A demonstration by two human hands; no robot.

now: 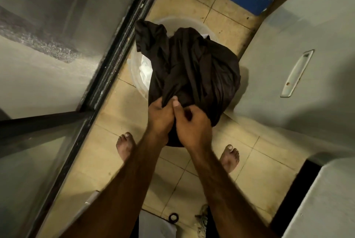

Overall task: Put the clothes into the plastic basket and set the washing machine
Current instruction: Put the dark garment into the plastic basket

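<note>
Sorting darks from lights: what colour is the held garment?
The garment is plain dark brown, nearly black; head view.

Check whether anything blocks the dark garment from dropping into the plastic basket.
Nothing visible does. The left hand and right hand grip the dark garment over the plastic basket; only a white cloth shows inside it.

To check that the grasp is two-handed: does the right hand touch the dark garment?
Touching. The head view shows the right hand pinching a fold of the dark garment over the plastic basket, beside the left hand.
</note>
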